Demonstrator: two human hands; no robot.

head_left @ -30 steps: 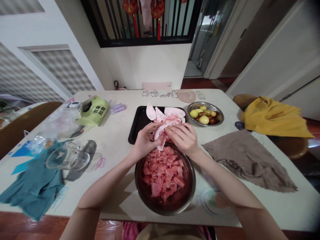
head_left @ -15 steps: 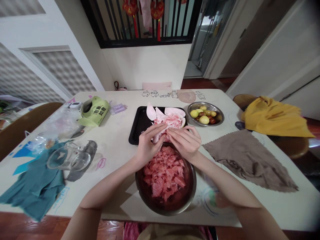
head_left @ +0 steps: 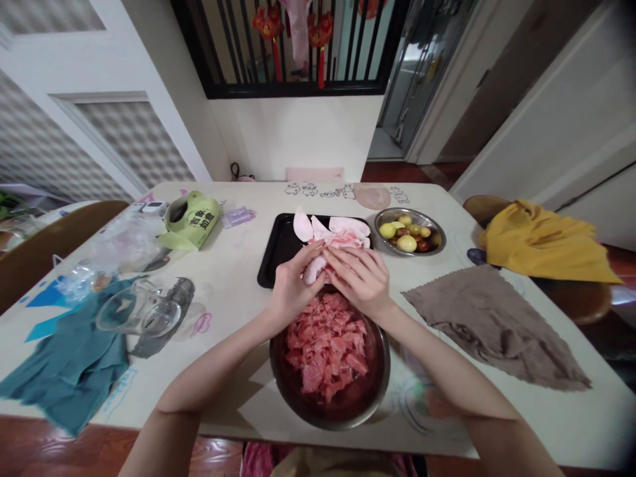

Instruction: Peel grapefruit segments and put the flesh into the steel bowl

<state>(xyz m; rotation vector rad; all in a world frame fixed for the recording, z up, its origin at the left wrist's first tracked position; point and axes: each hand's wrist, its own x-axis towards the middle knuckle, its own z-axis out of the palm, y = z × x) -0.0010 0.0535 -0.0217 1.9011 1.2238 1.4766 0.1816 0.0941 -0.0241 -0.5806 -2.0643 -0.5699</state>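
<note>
Left hand (head_left: 292, 283) and right hand (head_left: 362, 278) clamp 1 pale piece (head_left: 314, 270) — apparently unfinished. Bowl (head_left: 380, 374) holds heaped red pulp (head_left: 326, 351); peel (head_left: 303, 226) lies on the tray (head_left: 279, 250).

Surface: pale table (head_left: 231, 281), line drawings (head_left: 328, 194) at far 12 o'clock edge. Directly on it, by clock from table centre: black tray (head_left: 281, 255), 12; small steel bowl (head_left: 438, 237), between 1 and 2; rumpled brown cloth (head_left: 497, 324), 3; large steel bowl (head_left: 332, 411), 6; teal cloth (head_left: 74, 371), between 8 and 9; green container (head_left: 199, 228), 10; purple packet (head_left: 238, 216), 11
</note>
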